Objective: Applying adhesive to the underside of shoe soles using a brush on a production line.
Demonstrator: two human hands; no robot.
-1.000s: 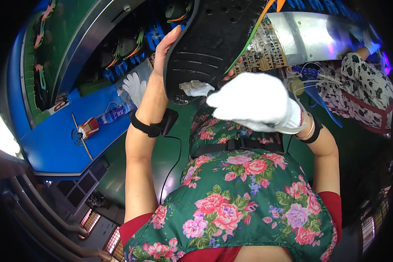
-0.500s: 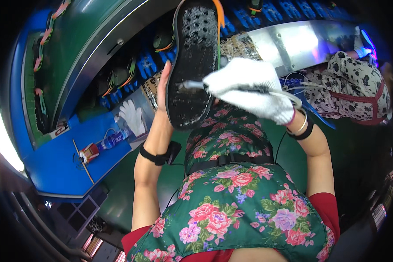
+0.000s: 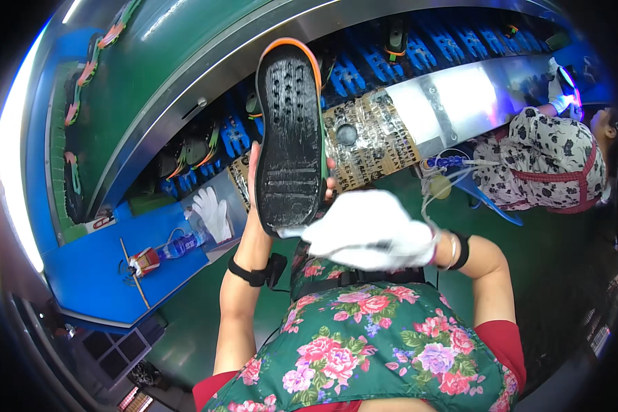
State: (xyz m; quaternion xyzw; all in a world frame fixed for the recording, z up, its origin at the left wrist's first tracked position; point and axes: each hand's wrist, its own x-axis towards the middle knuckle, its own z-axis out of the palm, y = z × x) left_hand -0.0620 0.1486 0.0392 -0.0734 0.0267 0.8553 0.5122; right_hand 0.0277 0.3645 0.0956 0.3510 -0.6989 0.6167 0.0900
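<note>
A black shoe sole [image 3: 290, 161] with an orange and green rim is held up in front of me, its wide inner face toward me. Small round holes dot the top part, and the surface looks wet and shiny. My bare left hand [image 3: 253, 180] grips it from behind, thumb along the left edge and fingertips on the right edge; the palm is hidden. In a white glove, my right hand [image 3: 371, 233] is closed on a thin pale brush [image 3: 292, 233], whose tip touches the sole's bottom end. The glove is somewhat blurred.
Behind the sole runs a metal ledge partly covered with taped cardboard [image 3: 371, 130], beside blue racks [image 3: 419, 55]. At left, a blue table [image 3: 89, 271] bears a white glove [image 3: 211, 214] and a plastic bottle [image 3: 180, 245]. Another person [image 3: 556, 151] works at right, near thin hoses [image 3: 429, 192].
My right hand has moved down and left, taking the brush from the sole's middle to its bottom end. The sole now sits lower in the picture, with its top end fully visible.
</note>
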